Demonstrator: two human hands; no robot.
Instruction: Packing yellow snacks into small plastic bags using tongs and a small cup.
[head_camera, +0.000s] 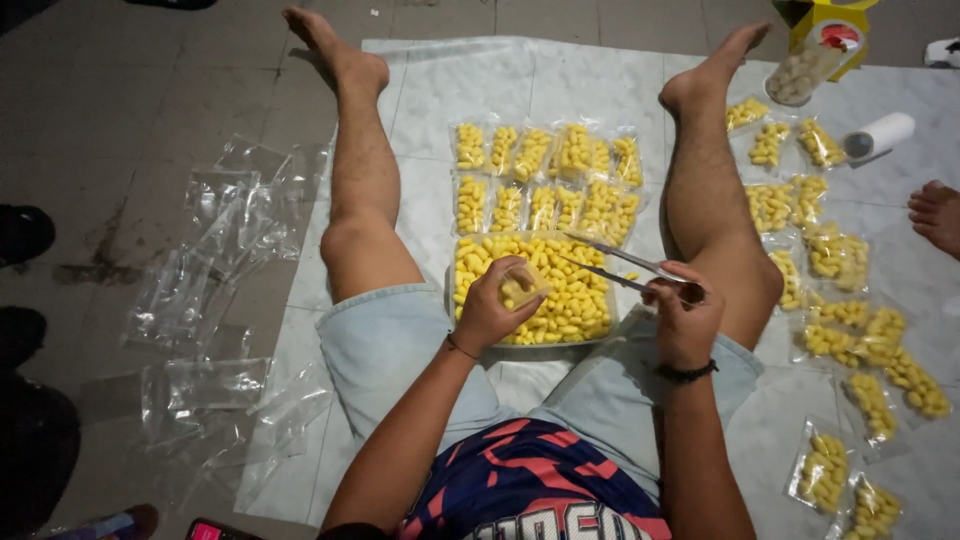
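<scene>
Item: small clear bag (522, 285), held open over the tray (600, 325) of yellow snack pieces (560, 300) by the left hand (492, 308). Judged light, limp, slippery; best pinched at its rim. Metal tongs (618, 268) were gripped closed-fisted in the right hand (682, 318).

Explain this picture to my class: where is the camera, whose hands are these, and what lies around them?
The single picture comes from a camera worn on a person's head, looking down at their own legs and hands; no machine is involved. The left hand holds a small clear plastic bag over a clear tray of small yellow oval pieces. The right hand holds long metal tongs pointing at the tray. Filled clear packets of yellow pieces lie on a white sheet; empty clear bags lie on the grey floor.
</scene>
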